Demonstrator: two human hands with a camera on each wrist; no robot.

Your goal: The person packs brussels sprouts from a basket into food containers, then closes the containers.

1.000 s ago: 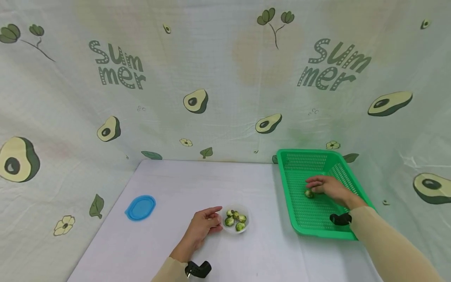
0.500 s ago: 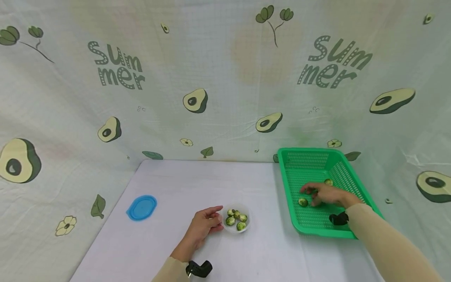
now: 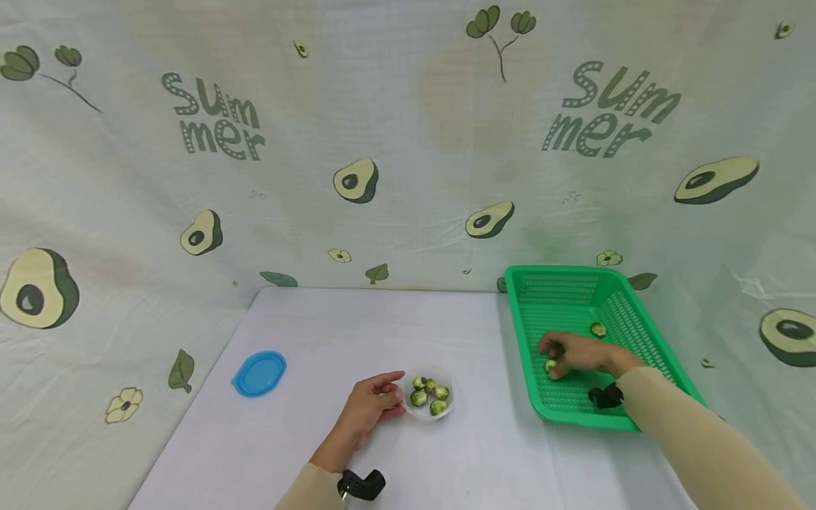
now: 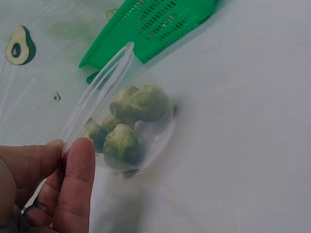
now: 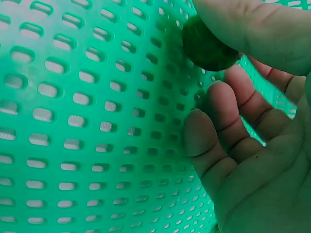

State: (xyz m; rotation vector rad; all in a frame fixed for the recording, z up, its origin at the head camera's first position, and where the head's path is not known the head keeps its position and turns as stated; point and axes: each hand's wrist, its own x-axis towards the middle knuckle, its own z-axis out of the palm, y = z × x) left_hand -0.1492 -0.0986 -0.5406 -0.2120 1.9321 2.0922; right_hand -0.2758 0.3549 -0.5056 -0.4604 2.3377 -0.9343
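My left hand [image 3: 366, 409] pinches the rim of a small clear plastic bowl [image 4: 154, 138] between thumb and fingers. Several halved or whole Brussels sprouts [image 4: 121, 145] lie in the bowl, which stands on the white table, tilted in the left wrist view. Inside the green basket, my right hand [image 3: 576, 354] has thumb and fingers curled around one Brussels sprout [image 5: 206, 44], low over the mesh bottom. The right wrist view shows that sprout against the thumb, with other fingers bent below it. Another sprout [image 3: 597, 329] lies farther back in the basket, beyond the right hand.
The green mesh basket [image 3: 529, 397] stands at the table's right side. A blue lid [image 3: 260, 373] lies flat at the left. Behind the white table [image 3: 357, 333] hangs a cloth printed with avocados [image 3: 355, 181].
My right hand has moved left and nearer in the basket and closed round a sprout there, uncovering another sprout behind it. My left hand has stayed at the bowl's rim.
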